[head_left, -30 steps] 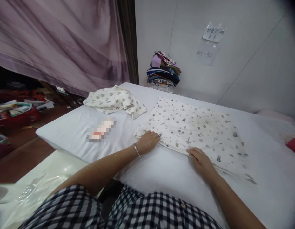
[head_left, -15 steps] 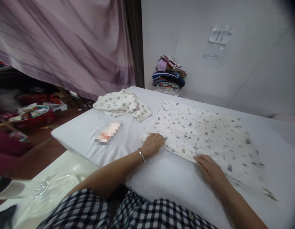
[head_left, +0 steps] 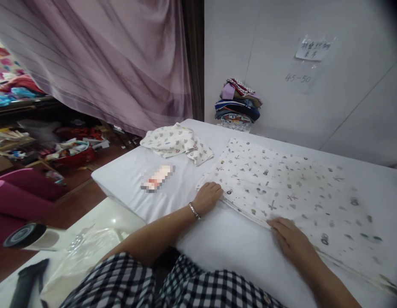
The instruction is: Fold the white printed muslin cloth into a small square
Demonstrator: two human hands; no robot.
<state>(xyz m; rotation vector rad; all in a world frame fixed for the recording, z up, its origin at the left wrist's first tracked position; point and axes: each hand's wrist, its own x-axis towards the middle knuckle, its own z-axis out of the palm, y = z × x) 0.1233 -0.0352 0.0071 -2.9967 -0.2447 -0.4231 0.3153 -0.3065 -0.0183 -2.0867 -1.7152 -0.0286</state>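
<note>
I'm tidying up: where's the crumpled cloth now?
In the head view, the crumpled cloth lies left of the flat cloth, near the table's far-left edge.

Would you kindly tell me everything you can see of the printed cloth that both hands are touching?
The printed cloth looks like thin, soft fabric, off-white with scattered small motifs in grey, green and tan. It lies spread flat, layered along its near edge, on the white-covered table. The left hand and right hand touch that edge.
</note>
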